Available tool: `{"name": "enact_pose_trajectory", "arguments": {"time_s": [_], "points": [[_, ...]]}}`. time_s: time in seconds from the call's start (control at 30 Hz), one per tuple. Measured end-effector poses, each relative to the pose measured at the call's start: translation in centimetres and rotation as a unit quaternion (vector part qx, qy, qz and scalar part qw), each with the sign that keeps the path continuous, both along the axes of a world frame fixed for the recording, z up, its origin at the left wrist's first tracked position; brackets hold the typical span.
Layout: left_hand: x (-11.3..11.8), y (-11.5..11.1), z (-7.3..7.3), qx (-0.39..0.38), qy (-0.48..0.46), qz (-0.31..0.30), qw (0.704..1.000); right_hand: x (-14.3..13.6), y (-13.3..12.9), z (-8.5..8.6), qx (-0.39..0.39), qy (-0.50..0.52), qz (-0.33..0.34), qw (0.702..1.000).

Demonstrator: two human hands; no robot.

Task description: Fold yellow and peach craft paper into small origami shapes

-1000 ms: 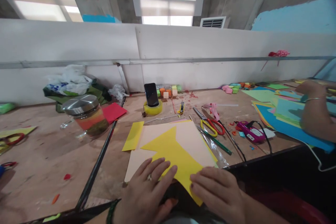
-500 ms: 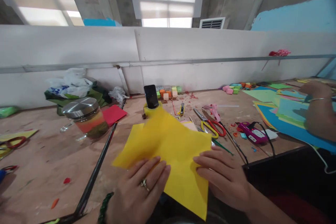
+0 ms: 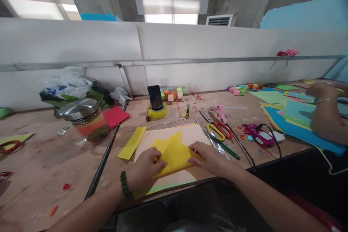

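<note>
A bright yellow sheet of paper point(image 3: 175, 152) with pointed upper corners, apparently folded over, lies low above a stack of pale peach paper point(image 3: 187, 175). My left hand point(image 3: 149, 165), a green bead bracelet at its wrist, has its fingers curled and closed on the sheet's left edge. On the opposite edge, my right hand point(image 3: 208, 157) pinches the paper between thumb and fingers. A narrow yellow paper strip point(image 3: 132, 143) rests left of the stack. To the right lie scissors point(image 3: 217, 127) with red and yellow handles and a green pen point(image 3: 225, 148).
A phone point(image 3: 155, 98) leans upright on a yellow tape roll point(image 3: 157, 111). A lidded glass jar point(image 3: 85, 119) stands left, by red paper point(image 3: 116, 116). A pink glue gun point(image 3: 221, 114) and purple power strip point(image 3: 259, 135) lie right. Another person's arm point(image 3: 326, 116) reaches over coloured sheets point(image 3: 296, 127).
The yellow sheet has gone from raised and tilted to low over the peach stack. My hands have moved forward with it, and the strip and tape roll now show fully.
</note>
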State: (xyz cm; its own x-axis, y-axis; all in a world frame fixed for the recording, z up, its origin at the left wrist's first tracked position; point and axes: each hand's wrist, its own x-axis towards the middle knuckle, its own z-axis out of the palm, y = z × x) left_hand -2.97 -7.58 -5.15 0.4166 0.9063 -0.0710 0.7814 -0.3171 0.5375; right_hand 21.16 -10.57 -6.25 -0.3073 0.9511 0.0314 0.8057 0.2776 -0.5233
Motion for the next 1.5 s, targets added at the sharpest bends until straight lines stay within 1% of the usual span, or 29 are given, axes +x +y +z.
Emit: {"name": "enact_pose_trajectory", "arguments": {"time_s": [0.07, 0.1, 0.17, 0.27, 0.37, 0.47, 0.53, 0.67, 0.8, 0.87, 0.9, 0.97, 1.03, 1.07, 1.1, 1.13, 1.2, 1.27, 1.33, 1.37, 1.43, 1.5], "points": [[-0.1, 0.6, -0.3, -0.012, 0.001, 0.025, 1.000, -0.2, 1.1, 0.2, -0.021, 0.017, -0.006, 1.000], [-0.2, 0.6, -0.4, -0.021, 0.000, 0.027, 0.999, -0.3, 1.6, 0.3, -0.041, 0.025, -0.008, 0.999], [-0.4, 0.5, -0.4, -0.041, -0.010, 0.022, 0.999, -0.6, 2.6, 0.6, -0.086, 0.028, -0.007, 0.996], [-0.8, 0.1, 0.0, -0.063, -0.030, 0.007, 0.998, -1.3, 4.0, 1.2, -0.132, -0.008, -0.007, 0.991], [-0.8, -0.3, 0.7, -0.069, -0.025, -0.010, 0.997, -2.2, 4.8, 1.7, -0.129, -0.061, -0.013, 0.990], [-0.6, -0.5, 1.1, -0.068, -0.010, -0.008, 0.998, -2.8, 5.3, 1.8, -0.123, -0.086, 0.017, 0.989], [-0.6, -0.6, 1.1, -0.062, -0.010, -0.010, 0.998, -2.8, 5.4, 1.6, -0.145, -0.052, 0.039, 0.987], [-0.5, -0.8, 0.7, -0.051, -0.018, -0.014, 0.998, -2.8, 5.4, 0.9, -0.194, 0.095, 0.046, 0.975], [-0.9, -0.8, 0.1, -0.036, -0.022, -0.030, 0.999, -3.0, 5.1, 0.6, -0.207, 0.146, 0.028, 0.967], [-1.4, -0.6, 0.3, 0.009, -0.035, -0.035, 0.999, -3.0, 4.7, 1.0, -0.216, 0.163, 0.019, 0.963], [-1.6, -0.4, 0.7, 0.053, -0.043, -0.031, 0.997, -2.9, 4.5, 1.4, -0.216, 0.171, 0.016, 0.961], [-1.8, 0.0, 2.1, 0.180, -0.047, -0.010, 0.982, -2.9, 3.8, 2.4, -0.199, 0.177, 0.018, 0.964], [-1.8, 0.4, 3.8, 0.293, -0.025, 0.000, 0.956, -3.1, 2.8, 3.5, -0.167, 0.166, 0.030, 0.971], [-1.7, 0.6, 4.5, 0.321, -0.017, -0.003, 0.947, -3.2, 2.3, 4.1, -0.148, 0.154, 0.038, 0.976], [-1.5, 0.8, 5.2, 0.326, -0.007, -0.017, 0.945, -3.3, 1.7, 4.5, -0.130, 0.142, 0.045, 0.980], [-1.3, 1.0, 5.7, 0.312, 0.001, -0.037, 0.949, -3.5, 1.2, 4.8, -0.112, 0.129, 0.050, 0.984], [-0.8, 1.4, 6.1, 0.229, 0.011, -0.087, 0.969, -3.8, 0.4, 5.2, -0.085, 0.105, 0.056, 0.989], [-0.5, 1.9, 5.9, 0.111, -0.003, -0.132, 0.985, -4.0, 0.1, 5.2, -0.075, 0.087, 0.051, 0.992], [-0.3, 2.5, 5.4, 0.003, -0.044, -0.160, 0.986, -3.9, 0.2, 5.1, -0.086, 0.083, 0.043, 0.992], [-0.2, 2.7, 5.1, -0.035, -0.069, -0.169, 0.983, -3.8, 0.4, 5.0, -0.092, 0.084, 0.044, 0.991], [-0.2, 3.1, 4.6, -0.076, -0.107, -0.179, 0.975, -3.6, 0.8, 4.8, -0.092, 0.082, 0.053, 0.991], [-0.3, 3.5, 4.2, -0.088, -0.124, -0.183, 0.971, -3.4, 1.2, 4.7, -0.081, 0.073, 0.061, 0.992]]}}
